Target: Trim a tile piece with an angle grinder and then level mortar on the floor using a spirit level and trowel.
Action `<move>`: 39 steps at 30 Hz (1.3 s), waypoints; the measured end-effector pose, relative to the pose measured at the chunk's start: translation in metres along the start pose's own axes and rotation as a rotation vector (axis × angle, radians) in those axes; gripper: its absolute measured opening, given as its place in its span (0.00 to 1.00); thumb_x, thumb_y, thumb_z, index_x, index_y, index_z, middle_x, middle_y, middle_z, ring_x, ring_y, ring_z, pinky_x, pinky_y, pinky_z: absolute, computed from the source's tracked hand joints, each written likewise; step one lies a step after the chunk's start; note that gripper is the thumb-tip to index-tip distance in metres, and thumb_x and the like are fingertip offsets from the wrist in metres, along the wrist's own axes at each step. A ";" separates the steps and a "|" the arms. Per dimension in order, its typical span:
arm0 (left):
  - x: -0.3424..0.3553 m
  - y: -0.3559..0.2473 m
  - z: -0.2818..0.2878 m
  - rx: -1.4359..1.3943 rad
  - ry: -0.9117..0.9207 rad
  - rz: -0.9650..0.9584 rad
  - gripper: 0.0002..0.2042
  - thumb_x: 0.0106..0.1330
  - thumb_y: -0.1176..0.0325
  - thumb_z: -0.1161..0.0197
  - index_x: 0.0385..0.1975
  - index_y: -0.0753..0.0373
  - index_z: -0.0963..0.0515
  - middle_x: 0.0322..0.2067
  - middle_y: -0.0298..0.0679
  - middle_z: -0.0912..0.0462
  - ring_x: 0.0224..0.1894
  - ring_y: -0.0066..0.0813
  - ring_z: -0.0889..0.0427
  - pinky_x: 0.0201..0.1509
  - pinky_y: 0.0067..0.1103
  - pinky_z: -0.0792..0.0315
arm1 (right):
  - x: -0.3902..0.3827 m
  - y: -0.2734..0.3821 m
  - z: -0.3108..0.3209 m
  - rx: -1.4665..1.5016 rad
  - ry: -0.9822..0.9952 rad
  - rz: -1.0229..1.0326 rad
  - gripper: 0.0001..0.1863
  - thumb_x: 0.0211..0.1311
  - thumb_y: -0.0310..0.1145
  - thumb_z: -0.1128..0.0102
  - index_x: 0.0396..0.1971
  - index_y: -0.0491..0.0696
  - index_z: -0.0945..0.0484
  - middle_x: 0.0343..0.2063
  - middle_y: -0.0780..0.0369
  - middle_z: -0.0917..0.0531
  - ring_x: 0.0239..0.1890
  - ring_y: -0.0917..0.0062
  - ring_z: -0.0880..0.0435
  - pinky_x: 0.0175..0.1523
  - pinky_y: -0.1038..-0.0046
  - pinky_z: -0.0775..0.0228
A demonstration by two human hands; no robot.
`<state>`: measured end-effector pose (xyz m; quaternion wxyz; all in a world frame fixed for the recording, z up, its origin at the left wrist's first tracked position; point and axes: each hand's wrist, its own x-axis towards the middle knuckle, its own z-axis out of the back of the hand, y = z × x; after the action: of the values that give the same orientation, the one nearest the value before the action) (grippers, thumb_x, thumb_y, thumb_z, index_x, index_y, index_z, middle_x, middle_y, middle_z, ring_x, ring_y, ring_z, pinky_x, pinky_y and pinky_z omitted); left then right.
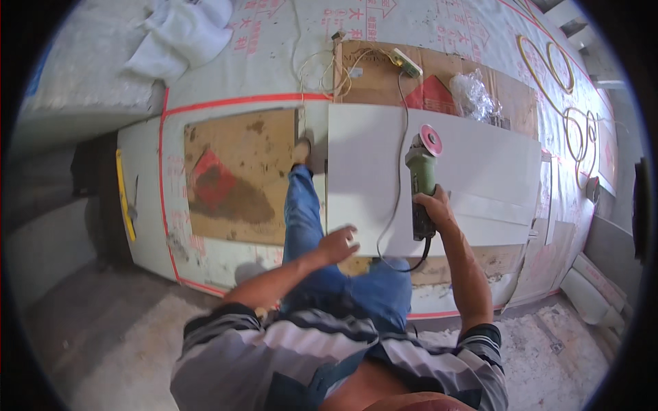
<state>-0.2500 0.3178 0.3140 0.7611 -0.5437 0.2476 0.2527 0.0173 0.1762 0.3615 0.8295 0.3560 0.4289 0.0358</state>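
Note:
In my right hand (436,205) is a green and black angle grinder (422,175), gripped around its body. Its reddish cutting disc (431,140) points away from me, over a large white panel (363,171). A dark power cord (398,198) leaves the tool's near end, loops back and runs across the panel to the far side. My left hand (338,244) hovers near my knee beside the panel's near left edge, fingers apart and holding nothing.
A power strip (407,63) and crumpled clear plastic (471,97) lie on cardboard (370,82) beyond the panel. Stained cardboard (240,178) covers floor at left, near a yellow level (125,195). White sacks (185,38) sit far left; a coiled yellow hose (579,140) lies at right.

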 end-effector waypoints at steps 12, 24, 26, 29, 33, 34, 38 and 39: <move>0.215 0.152 0.099 -0.138 0.155 -0.070 0.26 0.57 0.56 0.41 0.52 0.67 0.32 0.47 0.51 0.25 0.49 0.46 0.24 0.52 0.35 0.28 | 0.480 0.091 -0.186 -0.616 -0.055 -0.076 0.28 0.38 0.48 0.33 0.39 0.44 0.20 0.35 0.51 0.17 0.41 0.62 0.17 0.44 0.66 0.26; 0.252 0.089 0.186 -0.084 0.591 -0.212 0.28 0.59 0.55 0.41 0.56 0.62 0.36 0.48 0.47 0.28 0.50 0.45 0.27 0.50 0.40 0.31 | 0.677 0.084 -0.267 -0.552 -0.573 -0.197 0.43 0.36 0.56 0.34 0.48 0.35 0.26 0.47 0.49 0.22 0.50 0.60 0.22 0.53 0.65 0.29; 0.254 0.086 0.193 -0.079 0.605 -0.213 0.27 0.59 0.55 0.41 0.56 0.63 0.35 0.48 0.47 0.28 0.50 0.44 0.27 0.50 0.39 0.31 | 0.680 0.070 -0.278 -0.483 -0.574 -0.221 0.45 0.38 0.55 0.35 0.52 0.35 0.33 0.47 0.48 0.23 0.51 0.59 0.22 0.54 0.65 0.29; 0.251 0.091 0.193 -0.065 0.600 -0.205 0.26 0.60 0.55 0.42 0.54 0.64 0.34 0.48 0.47 0.28 0.50 0.44 0.27 0.51 0.39 0.31 | 0.678 0.054 -0.307 -0.369 -0.554 -0.224 0.49 0.39 0.55 0.35 0.54 0.34 0.41 0.48 0.46 0.24 0.52 0.57 0.23 0.55 0.64 0.30; 0.251 0.089 0.189 -0.023 0.609 -0.255 0.25 0.60 0.54 0.42 0.50 0.66 0.31 0.48 0.47 0.28 0.50 0.43 0.27 0.50 0.38 0.30 | 0.683 0.037 -0.307 -0.384 -0.576 -0.184 0.50 0.37 0.59 0.32 0.52 0.35 0.42 0.47 0.45 0.24 0.51 0.55 0.23 0.55 0.63 0.30; 0.251 0.092 0.186 -0.010 0.616 -0.255 0.25 0.60 0.54 0.42 0.50 0.66 0.31 0.48 0.47 0.28 0.50 0.43 0.27 0.50 0.38 0.30 | 0.681 0.037 -0.309 -0.373 -0.545 -0.180 0.51 0.37 0.59 0.32 0.52 0.35 0.42 0.47 0.45 0.24 0.51 0.55 0.23 0.55 0.63 0.30; 0.254 0.088 0.170 -0.021 0.610 -0.245 0.27 0.58 0.53 0.41 0.53 0.65 0.34 0.47 0.47 0.28 0.49 0.44 0.27 0.50 0.38 0.30 | 0.667 0.039 -0.284 -0.377 -0.444 -0.167 0.49 0.36 0.58 0.29 0.50 0.36 0.39 0.45 0.50 0.22 0.50 0.59 0.22 0.55 0.65 0.30; 0.254 0.086 0.170 -0.020 0.624 -0.233 0.26 0.58 0.53 0.41 0.48 0.68 0.31 0.47 0.48 0.28 0.49 0.45 0.27 0.51 0.36 0.30 | 0.659 0.038 -0.280 -0.399 -0.349 -0.173 0.48 0.37 0.58 0.30 0.49 0.35 0.38 0.45 0.50 0.22 0.50 0.60 0.22 0.55 0.65 0.30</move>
<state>-0.0983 0.5333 0.1372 0.6670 -0.6270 0.4024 -0.0121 0.2351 0.6017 -0.1733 0.9446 0.1484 0.2925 -0.0133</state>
